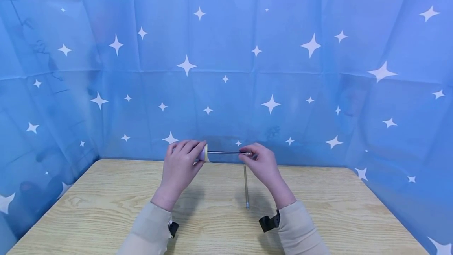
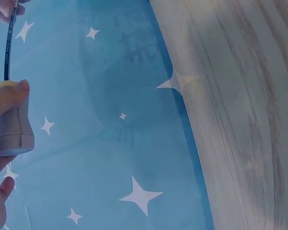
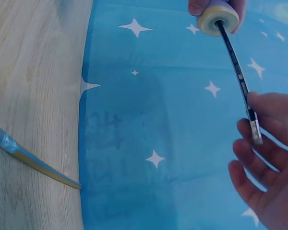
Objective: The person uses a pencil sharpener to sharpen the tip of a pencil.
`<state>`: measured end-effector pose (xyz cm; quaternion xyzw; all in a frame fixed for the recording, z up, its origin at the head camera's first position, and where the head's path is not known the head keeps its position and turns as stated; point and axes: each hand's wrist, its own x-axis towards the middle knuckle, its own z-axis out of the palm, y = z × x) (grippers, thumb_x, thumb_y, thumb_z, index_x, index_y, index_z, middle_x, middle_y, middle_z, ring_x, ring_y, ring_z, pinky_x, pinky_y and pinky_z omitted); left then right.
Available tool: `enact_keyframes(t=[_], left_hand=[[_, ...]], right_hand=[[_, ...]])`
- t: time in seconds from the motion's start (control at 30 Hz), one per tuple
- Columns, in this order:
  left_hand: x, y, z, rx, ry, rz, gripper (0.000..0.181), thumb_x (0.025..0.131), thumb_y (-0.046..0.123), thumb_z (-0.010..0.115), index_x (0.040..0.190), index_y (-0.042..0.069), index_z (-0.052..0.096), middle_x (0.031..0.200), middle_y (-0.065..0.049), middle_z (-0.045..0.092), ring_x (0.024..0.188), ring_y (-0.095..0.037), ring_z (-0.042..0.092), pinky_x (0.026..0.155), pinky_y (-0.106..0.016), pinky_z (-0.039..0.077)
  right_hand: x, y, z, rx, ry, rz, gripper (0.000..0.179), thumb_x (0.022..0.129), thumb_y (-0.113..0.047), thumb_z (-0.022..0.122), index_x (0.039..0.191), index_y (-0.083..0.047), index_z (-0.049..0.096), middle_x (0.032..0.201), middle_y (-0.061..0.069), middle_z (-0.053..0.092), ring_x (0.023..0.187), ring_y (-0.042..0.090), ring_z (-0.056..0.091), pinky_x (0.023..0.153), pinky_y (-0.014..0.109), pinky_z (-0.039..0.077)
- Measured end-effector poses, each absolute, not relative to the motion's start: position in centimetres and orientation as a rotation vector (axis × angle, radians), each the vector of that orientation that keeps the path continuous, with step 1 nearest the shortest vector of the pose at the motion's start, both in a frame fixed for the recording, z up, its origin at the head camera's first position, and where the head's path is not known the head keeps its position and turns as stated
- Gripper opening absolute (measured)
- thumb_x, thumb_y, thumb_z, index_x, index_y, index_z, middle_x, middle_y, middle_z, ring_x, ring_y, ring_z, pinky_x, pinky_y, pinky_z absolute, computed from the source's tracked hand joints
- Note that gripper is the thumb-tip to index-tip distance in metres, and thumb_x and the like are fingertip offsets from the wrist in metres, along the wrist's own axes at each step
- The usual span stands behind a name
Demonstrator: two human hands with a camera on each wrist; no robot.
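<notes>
My left hand grips a small pale purple pencil sharpener with a yellow rim, held sideways above the far part of the table. One end of a dark pencil sits in the hole of the sharpener; its tip is hidden inside. Thumb and fingers of my right hand pinch that pencil close to its eraser end. In the right wrist view, the metal band and pale eraser poke out past the fingertips. A second pencil, golden with an eraser end, lies on the table below the right hand.
The wood-grain table ends just beyond the hands at its back edge. A blue cloth with white stars hangs behind it and along both sides. Black wrist cameras are strapped at both sleeves.
</notes>
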<state>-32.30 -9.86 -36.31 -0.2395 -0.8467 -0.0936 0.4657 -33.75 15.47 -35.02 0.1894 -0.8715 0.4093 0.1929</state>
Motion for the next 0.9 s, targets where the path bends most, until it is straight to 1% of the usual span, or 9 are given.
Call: enact_keyframes(t=[0.13, 0.3, 0.43, 0.6, 0.9], left_hand=[[-32.3, -9.7, -36.3, -0.593, -2.069, -0.216, 0.050, 0.073, 0.020, 0.085, 0.120, 0.017, 0.070, 0.111, -0.003, 0.068, 0.105, -0.026, 0.059, 0.088, -0.048, 0.043], [-32.3, -9.5, -36.4, -0.592, -2.067, -0.215, 0.049, 0.073, 0.019, 0.085, 0.119, 0.017, 0.070, 0.110, -0.002, 0.068, 0.105, -0.026, 0.060, 0.088, -0.049, 0.042], [-32.3, -9.4, -36.5, -0.592, -2.064, -0.215, 0.048, 0.074, 0.020, 0.085, 0.119, 0.017, 0.070, 0.111, -0.003, 0.068, 0.105, -0.026, 0.060, 0.088, -0.048, 0.042], [-32.3, -9.2, -36.5, -0.601, -2.036, -0.213, 0.046, 0.075, 0.021, 0.084, 0.118, 0.016, 0.070, 0.109, -0.003, 0.068, 0.103, -0.026, 0.061, 0.086, -0.048, 0.043], [-32.0, -8.7, -36.3, -0.605, -2.035, -0.172, 0.046, 0.074, 0.020, 0.083, 0.118, 0.016, 0.070, 0.108, -0.003, 0.068, 0.102, -0.026, 0.061, 0.084, -0.046, 0.044]], right_hand=[[-33.7, 15.3, -35.2, 0.587, -2.404, 0.939, 0.016, 0.087, -0.020, 0.073, 0.103, -0.016, 0.074, 0.098, -0.004, 0.067, 0.090, 0.016, 0.063, 0.075, 0.038, 0.052], [-33.6, 15.1, -35.3, 0.645, -2.337, 0.716, 0.014, 0.086, -0.018, 0.075, 0.100, -0.014, 0.075, 0.095, -0.002, 0.068, 0.089, 0.019, 0.061, 0.076, 0.039, 0.051], [-33.6, 14.9, -35.4, 0.677, -2.253, 0.612, 0.013, 0.084, -0.015, 0.077, 0.096, -0.014, 0.076, 0.091, -0.001, 0.068, 0.086, 0.020, 0.060, 0.073, 0.041, 0.048], [-33.6, 14.6, -35.5, 0.689, -2.181, 0.531, 0.013, 0.081, -0.013, 0.079, 0.094, -0.015, 0.076, 0.089, -0.001, 0.069, 0.085, 0.021, 0.059, 0.071, 0.041, 0.046], [-33.8, 14.1, -35.9, 0.748, -2.054, 0.434, 0.015, 0.078, -0.005, 0.079, 0.090, -0.014, 0.077, 0.088, 0.000, 0.069, 0.082, 0.021, 0.060, 0.066, 0.039, 0.047]])
